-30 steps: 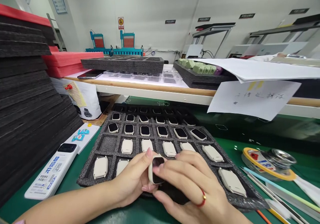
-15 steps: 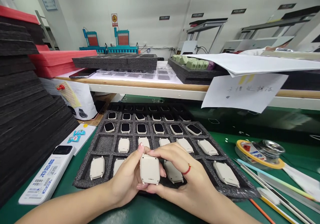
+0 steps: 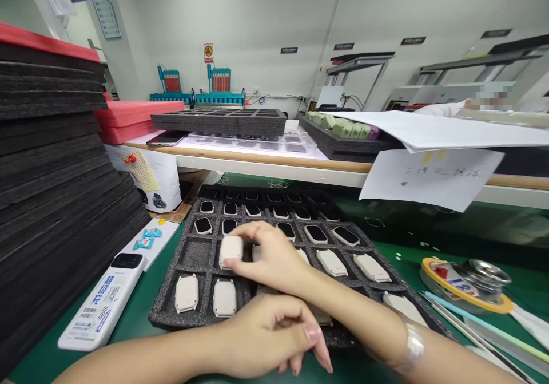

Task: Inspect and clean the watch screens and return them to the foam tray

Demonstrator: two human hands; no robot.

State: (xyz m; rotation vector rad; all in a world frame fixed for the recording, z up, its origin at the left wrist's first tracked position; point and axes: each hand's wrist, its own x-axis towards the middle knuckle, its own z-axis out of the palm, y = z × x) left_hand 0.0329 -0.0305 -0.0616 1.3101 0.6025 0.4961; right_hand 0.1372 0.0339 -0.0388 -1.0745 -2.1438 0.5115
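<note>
A black foam tray (image 3: pixel 160 298) holds rows of pale watch cases; the far rows show dark screens, the near rows show pale backs up. My right hand (image 3: pixel 268 252) reaches leftward over the tray, thumb and fingers pinching a pale watch case (image 3: pixel 231 250) at a cell in the second column. Whether that case rests on the cell floor cannot be made out. My left hand (image 3: pixel 274 335) hangs in front of the tray's near edge, fingers loosely bent and apart, with nothing visible in it. Just left of it lies another watch case (image 3: pixel 225 298), back side up.
A tall stack of black foam trays (image 3: pixel 55 189) rises at left, beside a white box (image 3: pixel 103 304). Tape rolls (image 3: pixel 467 284) and thin sticks (image 3: pixel 467 321) lie at right. A shelf (image 3: pixel 266 163) spans behind the tray, with a paper sheet (image 3: pixel 429 178) hanging from it.
The watch case held between both hands has left its spot in front of me. My right hand has moved left onto a case in the tray; my left hand has turned palm-down and loosened.
</note>
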